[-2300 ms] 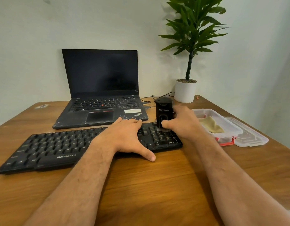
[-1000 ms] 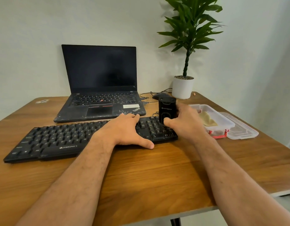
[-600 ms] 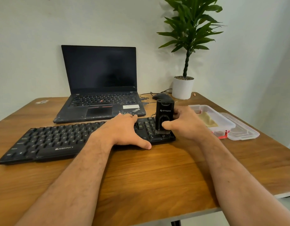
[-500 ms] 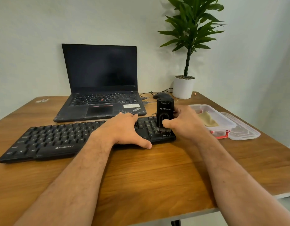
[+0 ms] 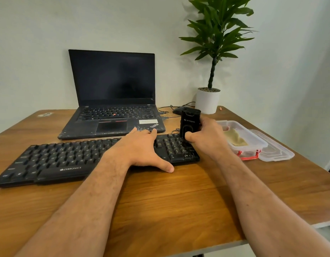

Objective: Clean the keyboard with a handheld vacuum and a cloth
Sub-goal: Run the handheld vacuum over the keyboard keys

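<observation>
Wooden desk [image 5: 179,201], keyboard [image 5: 67,160] mid-frame left. Vacuuming step: left hand [image 5: 140,151] flat, fingers straight, pinning keys; right hand [image 5: 207,138] gripping vacuum [image 5: 189,123] upright over right-end keys. Next, probably: sweeping leftward along rows, cloth [image 5: 234,139] unused in box [image 5: 253,145] at right.

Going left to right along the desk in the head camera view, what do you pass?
keyboard → left hand → vacuum → right hand → box with cloth → lid
</observation>
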